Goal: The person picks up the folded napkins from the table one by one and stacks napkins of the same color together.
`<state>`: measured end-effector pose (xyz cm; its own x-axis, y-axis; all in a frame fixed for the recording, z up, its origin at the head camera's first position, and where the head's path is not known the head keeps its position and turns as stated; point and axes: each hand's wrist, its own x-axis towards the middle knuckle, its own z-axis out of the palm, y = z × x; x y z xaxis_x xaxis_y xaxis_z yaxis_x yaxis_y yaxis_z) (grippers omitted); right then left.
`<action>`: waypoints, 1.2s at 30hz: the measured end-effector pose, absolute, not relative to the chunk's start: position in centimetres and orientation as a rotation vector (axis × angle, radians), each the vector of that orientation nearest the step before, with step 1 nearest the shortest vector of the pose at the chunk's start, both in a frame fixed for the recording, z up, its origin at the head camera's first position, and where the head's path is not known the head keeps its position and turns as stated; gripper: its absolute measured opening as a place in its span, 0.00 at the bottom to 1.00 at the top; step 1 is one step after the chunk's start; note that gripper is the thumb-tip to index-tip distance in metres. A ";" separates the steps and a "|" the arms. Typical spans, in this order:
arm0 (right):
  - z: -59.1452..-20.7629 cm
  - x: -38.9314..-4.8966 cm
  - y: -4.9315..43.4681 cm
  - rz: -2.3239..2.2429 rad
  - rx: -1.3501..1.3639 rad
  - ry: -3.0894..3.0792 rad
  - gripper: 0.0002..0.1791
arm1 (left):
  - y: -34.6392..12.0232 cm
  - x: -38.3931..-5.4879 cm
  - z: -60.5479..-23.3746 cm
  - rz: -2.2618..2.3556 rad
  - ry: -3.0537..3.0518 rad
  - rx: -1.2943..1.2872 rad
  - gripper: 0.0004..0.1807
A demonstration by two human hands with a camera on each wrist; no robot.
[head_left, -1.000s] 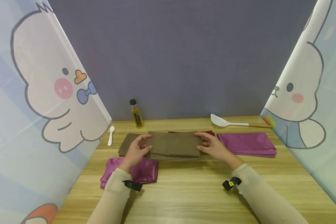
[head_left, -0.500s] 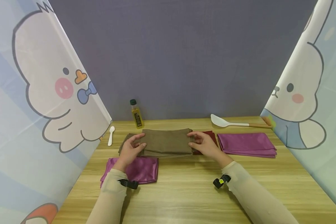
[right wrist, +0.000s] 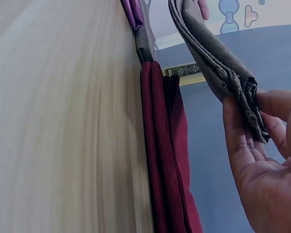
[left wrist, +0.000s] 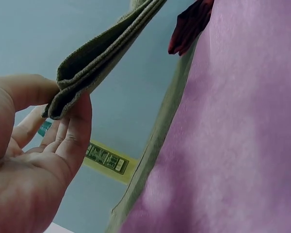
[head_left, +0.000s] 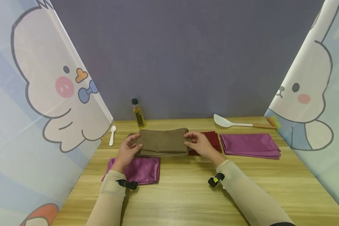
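A folded brown cloth [head_left: 162, 142] is pinched at its two short ends, one by each hand. My left hand [head_left: 126, 151] grips the left end between thumb and fingers; my right hand [head_left: 200, 144] does the same at the right end. In both wrist views the layered folds of this cloth hang above the table. Beneath it lie a second brown cloth [left wrist: 157, 141], largely hidden in the head view, and a folded dark red cloth [right wrist: 160, 160] on the right. A shiny purple cloth [head_left: 144, 171] lies below the left hand, partly covered by the forearm.
Another folded purple cloth [head_left: 248, 143] lies to the right. Behind the hands stands an oil bottle [head_left: 139, 116] with a dark green cap. A small white spoon [head_left: 112, 135] is at the left edge, and a white spoon-shaped spatula [head_left: 222, 121] with a wooden handle at the back right.
Both hands have carried the brown cloth leftward and slightly toward the back. More of the dark red cloth now shows on the right, while the lower brown cloth is more covered.
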<state>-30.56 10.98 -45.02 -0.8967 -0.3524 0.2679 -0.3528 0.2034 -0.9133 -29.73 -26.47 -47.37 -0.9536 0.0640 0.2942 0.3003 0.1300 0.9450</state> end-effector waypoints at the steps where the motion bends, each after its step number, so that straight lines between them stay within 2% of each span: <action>1: -45.0 -30.6 10.8 1.856 0.704 -2.445 0.18 | -26.6 -29.7 -47.4 -1.917 -2.221 -0.342 0.29; 9: -47.3 -32.5 9.7 1.872 0.707 -2.446 0.22 | -27.2 -29.6 -47.4 -1.898 -2.212 -0.274 0.26; 18: -47.3 -32.8 9.2 1.848 0.730 -2.486 0.23 | -27.8 -30.0 -47.8 -1.844 -2.197 -0.265 0.26; 30: -47.2 -33.5 7.7 1.838 0.723 -2.526 0.27 | -28.3 -29.7 -47.7 -1.865 -2.154 -0.045 0.20; 36: -47.1 -33.8 6.5 1.806 0.712 -2.563 0.28 | -29.0 -29.7 -47.7 -1.913 -2.138 0.024 0.22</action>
<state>-33.75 6.45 -47.10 -0.8994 -0.3937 0.1899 -0.3113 0.2721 -0.9105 -29.67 -28.99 -47.72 -0.9629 -0.1917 0.1898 0.1674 0.1272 0.9777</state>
